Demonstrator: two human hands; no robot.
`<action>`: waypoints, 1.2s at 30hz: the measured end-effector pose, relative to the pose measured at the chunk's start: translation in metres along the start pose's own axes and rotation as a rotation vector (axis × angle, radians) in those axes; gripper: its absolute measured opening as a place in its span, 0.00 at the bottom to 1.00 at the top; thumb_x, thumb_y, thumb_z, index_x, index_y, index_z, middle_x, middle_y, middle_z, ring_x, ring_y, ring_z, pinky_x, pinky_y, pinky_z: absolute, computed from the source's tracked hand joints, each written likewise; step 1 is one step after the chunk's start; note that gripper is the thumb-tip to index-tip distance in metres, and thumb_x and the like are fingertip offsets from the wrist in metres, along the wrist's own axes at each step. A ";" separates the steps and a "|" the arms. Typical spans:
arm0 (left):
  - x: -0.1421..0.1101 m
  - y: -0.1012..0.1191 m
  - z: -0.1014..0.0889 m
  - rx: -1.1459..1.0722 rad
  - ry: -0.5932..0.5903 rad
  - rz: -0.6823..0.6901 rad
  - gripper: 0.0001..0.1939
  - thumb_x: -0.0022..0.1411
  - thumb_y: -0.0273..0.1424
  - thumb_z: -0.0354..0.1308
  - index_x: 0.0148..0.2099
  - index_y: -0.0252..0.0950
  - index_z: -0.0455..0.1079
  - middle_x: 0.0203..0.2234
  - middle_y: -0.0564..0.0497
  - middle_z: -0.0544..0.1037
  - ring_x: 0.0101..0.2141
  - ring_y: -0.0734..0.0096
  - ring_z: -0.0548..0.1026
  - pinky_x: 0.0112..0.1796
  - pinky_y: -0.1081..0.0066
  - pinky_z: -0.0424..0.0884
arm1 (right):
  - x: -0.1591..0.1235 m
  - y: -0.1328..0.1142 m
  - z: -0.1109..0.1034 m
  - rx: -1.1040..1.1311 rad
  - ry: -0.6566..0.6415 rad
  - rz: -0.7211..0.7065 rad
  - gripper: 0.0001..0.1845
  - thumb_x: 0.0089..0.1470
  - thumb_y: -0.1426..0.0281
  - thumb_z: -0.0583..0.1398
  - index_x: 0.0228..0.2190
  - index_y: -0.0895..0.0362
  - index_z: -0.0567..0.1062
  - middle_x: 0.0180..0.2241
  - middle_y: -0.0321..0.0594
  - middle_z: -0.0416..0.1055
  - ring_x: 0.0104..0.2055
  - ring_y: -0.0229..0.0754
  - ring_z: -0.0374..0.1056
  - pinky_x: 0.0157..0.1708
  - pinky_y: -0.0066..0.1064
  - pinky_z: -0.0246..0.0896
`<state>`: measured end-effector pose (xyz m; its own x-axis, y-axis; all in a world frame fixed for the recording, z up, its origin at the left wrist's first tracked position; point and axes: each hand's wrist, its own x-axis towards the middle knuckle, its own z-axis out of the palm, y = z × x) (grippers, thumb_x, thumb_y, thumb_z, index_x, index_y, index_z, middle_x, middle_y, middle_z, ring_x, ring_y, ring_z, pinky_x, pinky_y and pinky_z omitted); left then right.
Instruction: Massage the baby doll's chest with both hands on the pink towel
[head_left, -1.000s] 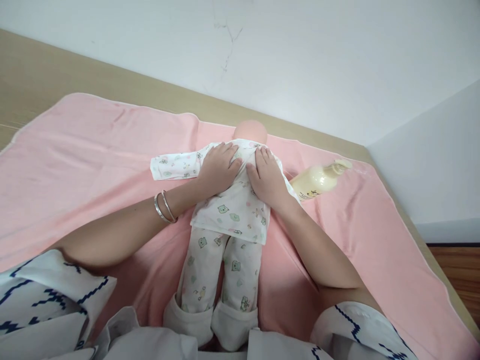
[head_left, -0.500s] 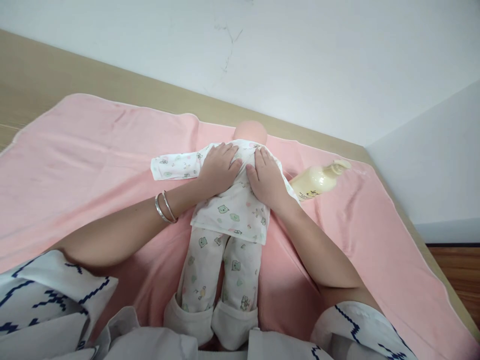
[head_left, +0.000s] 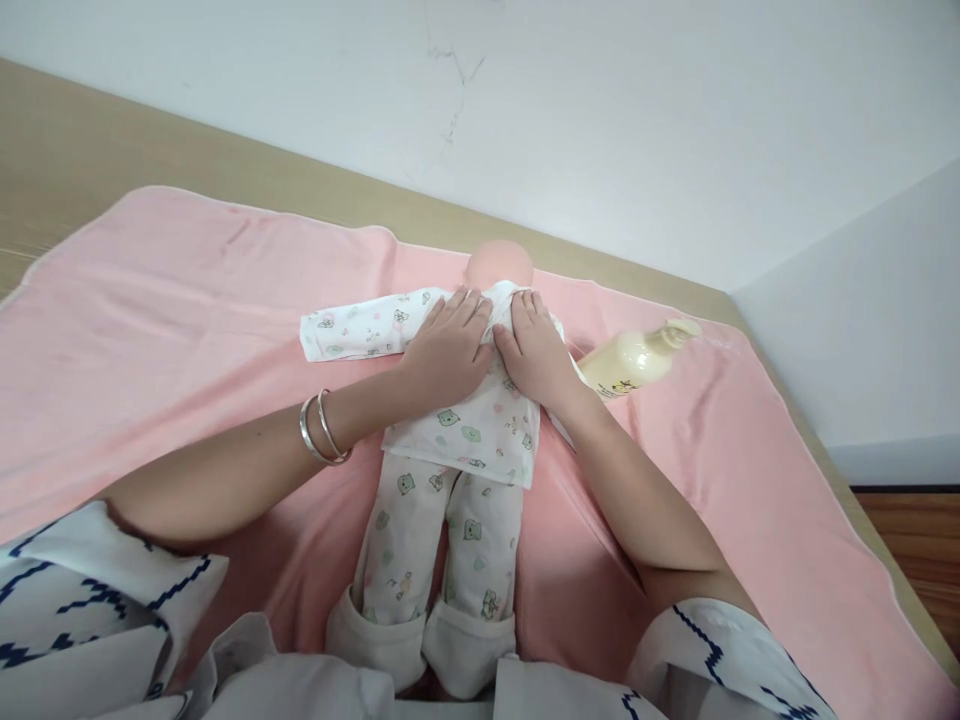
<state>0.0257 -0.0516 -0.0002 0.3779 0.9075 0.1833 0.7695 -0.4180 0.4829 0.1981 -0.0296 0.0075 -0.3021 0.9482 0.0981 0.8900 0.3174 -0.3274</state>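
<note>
A baby doll in white printed pyjamas lies face down on a pink towel, its bare head pointing away from me. My left hand lies flat on the doll's upper back, fingers stretched out, with two silver bangles on the wrist. My right hand rests flat beside it on the right half of the back, thumb touching the left hand. One sleeve of the doll's top sticks out to the left.
A cream pump bottle lies on its side on the towel just right of the doll. The towel covers a wooden table set against a white wall. The table's right edge drops to a wooden floor.
Both hands have slid slightly inward and up the doll's back, so they now touch near the neck. The doll and the bottle have not moved.
</note>
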 end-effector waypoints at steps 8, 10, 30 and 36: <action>0.026 -0.027 -0.003 -0.002 0.002 -0.023 0.26 0.72 0.31 0.38 0.61 0.30 0.70 0.64 0.34 0.74 0.65 0.46 0.69 0.68 0.44 0.63 | -0.032 -0.034 -0.001 -0.109 -0.006 -0.068 0.38 0.71 0.61 0.47 0.71 0.75 0.56 0.76 0.68 0.50 0.80 0.64 0.43 0.78 0.59 0.42; 0.028 -0.031 -0.001 0.011 0.062 -0.010 0.23 0.72 0.30 0.37 0.55 0.32 0.72 0.55 0.34 0.79 0.57 0.48 0.74 0.64 0.47 0.68 | -0.037 -0.040 -0.003 -0.095 -0.024 -0.073 0.37 0.71 0.63 0.48 0.71 0.74 0.58 0.76 0.66 0.50 0.81 0.64 0.42 0.79 0.58 0.41; 0.003 -0.005 0.003 0.027 0.037 -0.017 0.33 0.72 0.28 0.39 0.75 0.25 0.56 0.75 0.34 0.59 0.75 0.42 0.53 0.73 0.38 0.52 | -0.016 -0.021 -0.008 -0.149 -0.051 -0.047 0.39 0.70 0.64 0.46 0.71 0.80 0.54 0.74 0.71 0.51 0.79 0.66 0.46 0.78 0.58 0.43; 0.023 -0.027 0.000 0.006 0.051 0.040 0.24 0.73 0.29 0.36 0.54 0.30 0.72 0.54 0.34 0.79 0.56 0.49 0.75 0.62 0.45 0.70 | -0.039 -0.043 -0.006 -0.196 -0.022 -0.104 0.36 0.70 0.65 0.47 0.70 0.76 0.58 0.75 0.69 0.52 0.79 0.67 0.46 0.77 0.61 0.47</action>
<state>0.0135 -0.0195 -0.0090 0.3820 0.8907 0.2465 0.7572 -0.4545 0.4691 0.1735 -0.0804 0.0236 -0.4009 0.9105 0.1009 0.9024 0.4115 -0.1278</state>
